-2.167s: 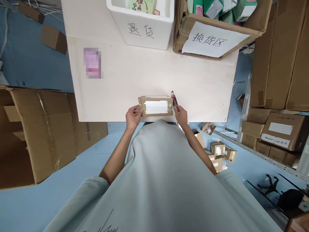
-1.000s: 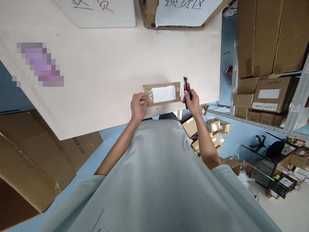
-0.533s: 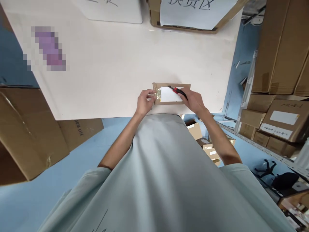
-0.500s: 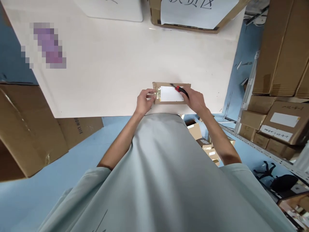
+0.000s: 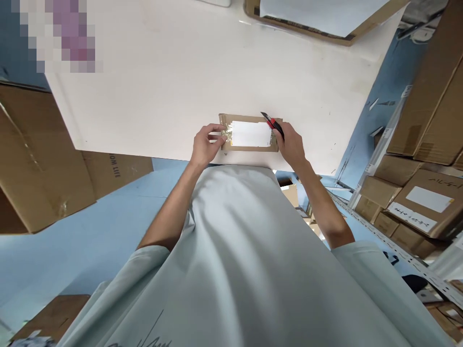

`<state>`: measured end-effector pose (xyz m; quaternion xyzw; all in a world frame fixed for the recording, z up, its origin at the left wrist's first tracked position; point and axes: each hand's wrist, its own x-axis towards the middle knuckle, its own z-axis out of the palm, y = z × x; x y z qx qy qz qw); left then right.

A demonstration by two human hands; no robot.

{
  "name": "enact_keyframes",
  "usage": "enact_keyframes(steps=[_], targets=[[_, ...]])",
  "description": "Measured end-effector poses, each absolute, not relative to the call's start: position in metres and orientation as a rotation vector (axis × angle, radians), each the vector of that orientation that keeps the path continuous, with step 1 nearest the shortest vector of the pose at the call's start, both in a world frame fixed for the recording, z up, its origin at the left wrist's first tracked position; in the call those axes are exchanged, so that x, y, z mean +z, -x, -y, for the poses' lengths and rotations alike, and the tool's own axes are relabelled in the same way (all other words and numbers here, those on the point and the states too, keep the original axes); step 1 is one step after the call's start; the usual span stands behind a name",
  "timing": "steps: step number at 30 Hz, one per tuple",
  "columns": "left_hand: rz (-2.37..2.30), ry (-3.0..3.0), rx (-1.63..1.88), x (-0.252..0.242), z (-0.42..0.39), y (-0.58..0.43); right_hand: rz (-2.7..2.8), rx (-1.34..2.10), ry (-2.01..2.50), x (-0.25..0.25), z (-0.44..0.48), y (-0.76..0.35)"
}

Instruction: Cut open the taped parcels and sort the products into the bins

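A small flat cardboard box (image 5: 249,148) lies near the front edge of the white table, with a white label (image 5: 251,134) on its top and shiny clear tape at both ends. My left hand (image 5: 205,145) grips the box's left end, thumb and fingers at the taped edge. In my right hand (image 5: 291,145), by the right end, is a red and black utility knife (image 5: 274,125). Its blade points up and left, over the box's far edge. The right fingertips are partly hidden behind the knife and the hand.
At the table's (image 5: 162,82) far side stands a larger carton (image 5: 307,30) with white paper on it. An open cardboard box (image 5: 47,159) sits left of the table. Shelving with stacked cartons (image 5: 423,202) runs along the right. A pixelated purple patch covers the upper left.
The view has shifted and turned slightly. The knife's blade now shows more plainly and reaches past the box's far edge. Both hands remain at the box's ends.
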<state>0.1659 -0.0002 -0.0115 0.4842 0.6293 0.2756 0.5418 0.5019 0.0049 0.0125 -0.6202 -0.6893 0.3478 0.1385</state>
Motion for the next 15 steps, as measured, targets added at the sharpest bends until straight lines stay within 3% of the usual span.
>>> enact_keyframes(steps=[15], targets=[[-1.437, -1.183, 0.669, -0.023, -0.019, -0.014, 2.12, 0.86, 1.942, 0.026, -0.016, -0.352]])
